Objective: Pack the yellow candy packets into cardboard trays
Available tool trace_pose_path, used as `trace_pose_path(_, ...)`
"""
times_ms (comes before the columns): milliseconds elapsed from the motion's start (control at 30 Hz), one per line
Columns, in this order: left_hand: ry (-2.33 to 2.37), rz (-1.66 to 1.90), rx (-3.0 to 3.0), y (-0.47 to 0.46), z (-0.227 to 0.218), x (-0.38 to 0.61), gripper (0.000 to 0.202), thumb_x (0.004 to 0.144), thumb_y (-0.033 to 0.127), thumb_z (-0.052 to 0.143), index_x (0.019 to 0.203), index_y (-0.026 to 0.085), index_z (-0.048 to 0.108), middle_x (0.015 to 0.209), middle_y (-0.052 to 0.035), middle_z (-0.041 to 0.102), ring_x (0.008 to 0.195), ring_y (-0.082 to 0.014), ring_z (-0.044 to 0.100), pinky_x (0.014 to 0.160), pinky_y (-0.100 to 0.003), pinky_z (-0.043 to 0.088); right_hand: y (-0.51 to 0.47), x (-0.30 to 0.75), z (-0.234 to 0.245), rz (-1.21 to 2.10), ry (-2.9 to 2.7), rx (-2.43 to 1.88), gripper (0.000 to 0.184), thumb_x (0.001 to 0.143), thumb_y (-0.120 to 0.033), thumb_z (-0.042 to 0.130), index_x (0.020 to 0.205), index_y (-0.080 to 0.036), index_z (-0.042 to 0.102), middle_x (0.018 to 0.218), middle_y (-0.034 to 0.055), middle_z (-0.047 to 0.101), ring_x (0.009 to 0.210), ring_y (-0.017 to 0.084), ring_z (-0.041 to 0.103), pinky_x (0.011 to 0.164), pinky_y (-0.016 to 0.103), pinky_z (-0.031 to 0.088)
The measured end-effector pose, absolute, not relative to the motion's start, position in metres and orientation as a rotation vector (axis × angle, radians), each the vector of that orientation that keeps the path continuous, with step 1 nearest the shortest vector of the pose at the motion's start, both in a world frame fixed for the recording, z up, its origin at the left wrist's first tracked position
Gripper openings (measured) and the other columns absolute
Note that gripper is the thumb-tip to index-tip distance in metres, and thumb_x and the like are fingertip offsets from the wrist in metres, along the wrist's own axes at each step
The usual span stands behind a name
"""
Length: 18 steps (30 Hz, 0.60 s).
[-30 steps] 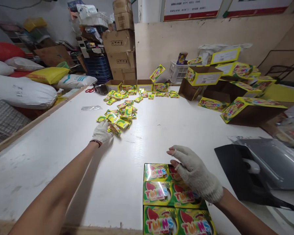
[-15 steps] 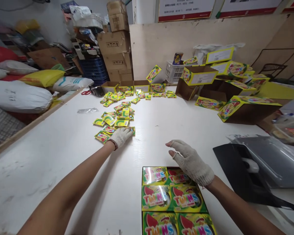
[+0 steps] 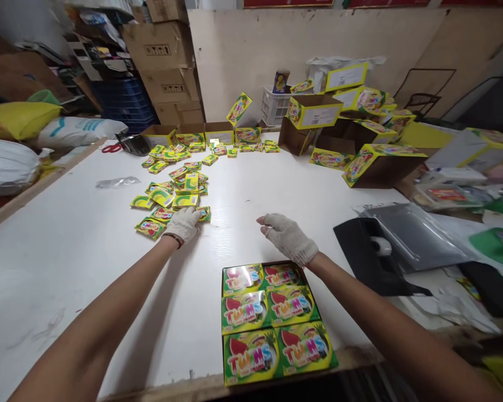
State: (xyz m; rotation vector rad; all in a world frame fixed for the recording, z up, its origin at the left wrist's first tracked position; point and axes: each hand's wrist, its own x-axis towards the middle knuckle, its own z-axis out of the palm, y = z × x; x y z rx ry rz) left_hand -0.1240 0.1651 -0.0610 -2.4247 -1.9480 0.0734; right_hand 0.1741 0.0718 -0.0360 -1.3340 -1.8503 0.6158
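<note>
My left hand (image 3: 184, 224), in a white knitted glove with bare fingertips, has its fingers closed on a small green-and-yellow box (image 3: 204, 214) lying on the table. Just left of it lie two more small printed boxes (image 3: 150, 228), with a loose pile of the same kind (image 3: 186, 201) behind. My right hand (image 3: 288, 237), gloved alike, hovers over the table with thumb and fingers apart and nothing between them. Below it, at the near table edge, stands a display carton (image 3: 223, 312) filled with several "TWINS" boxes (image 3: 251, 357) in two columns.
Open printed cartons (image 3: 385, 167) are stacked at the back right. A black tape dispenser (image 3: 366, 262) and clear plastic sheets (image 3: 419, 234) lie on the right. Red scissors (image 3: 111, 148) and a clear plastic bag (image 3: 117, 182) lie at the left. Brown cartons (image 3: 163, 70) stand behind.
The view has tilted down and turned right, so the whole display carton now shows. My left hand stays at the same small box. My right hand has shifted slightly away from the carton.
</note>
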Motion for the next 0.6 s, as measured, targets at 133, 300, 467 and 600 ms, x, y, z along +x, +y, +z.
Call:
trace_pose_path(133, -2.011, -0.038, -2.435, 0.157, -0.039, -0.105, 0.036, 0.075, 0.025, 0.066, 0.106, 0.010, 0.057, 0.102, -0.0154, 0.064, 0.099, -0.0303, 0.059, 0.087, -0.041, 0.043, 0.055, 0.188, -0.031, 0.603, -1.821, -1.345, 0.024, 0.083, -0.022, 0.056, 0.102, -0.018, 0.070, 0.107, 0.0084, 0.071, 0.099, 0.020, 0.066, 0.094, 0.038, 0.053)
trace_pose_path(300, -1.733, -0.408, -2.667, 0.099, 0.000, -0.046, 0.047, 0.081, 0.038, 0.063, 0.122, 0.019, 0.051, 0.110, -0.0055, 0.060, 0.098, -0.0185, 0.056, 0.086, -0.030, 0.044, 0.034, 0.212, -0.021, 0.549, -1.736, -1.339, 0.032, 0.087, -0.032, 0.054, 0.115, -0.020, 0.065, 0.118, 0.0099, 0.068, 0.101, 0.020, 0.066, 0.093, 0.037, 0.054)
trace_pose_path(467, -1.291, -0.440, -2.995, 0.012, -0.007, 0.016, 0.029, 0.075, 0.027, 0.068, 0.104, 0.023, 0.062, 0.101, -0.0061, 0.057, 0.088, -0.0223, 0.054, 0.077, -0.035, 0.046, 0.018, 0.218, -0.035, 0.731, -1.837, -1.310, 0.034, 0.088, -0.038, 0.053, 0.114, -0.020, 0.067, 0.118, 0.0092, 0.068, 0.111, 0.022, 0.062, 0.100, 0.039, 0.050)
trace_pose_path(600, -1.490, -0.667, -3.022, -0.018, -0.028, 0.020, 0.032, 0.080, 0.026, 0.068, 0.111, 0.021, 0.060, 0.107, -0.0060, 0.057, 0.096, -0.0226, 0.054, 0.082, -0.036, 0.048, 0.006, 0.220, -0.052, 0.963, -1.991, -1.262, 0.032, 0.090, -0.036, 0.051, 0.110, -0.020, 0.070, 0.112, 0.0080, 0.071, 0.104, 0.021, 0.066, 0.094, 0.038, 0.053)
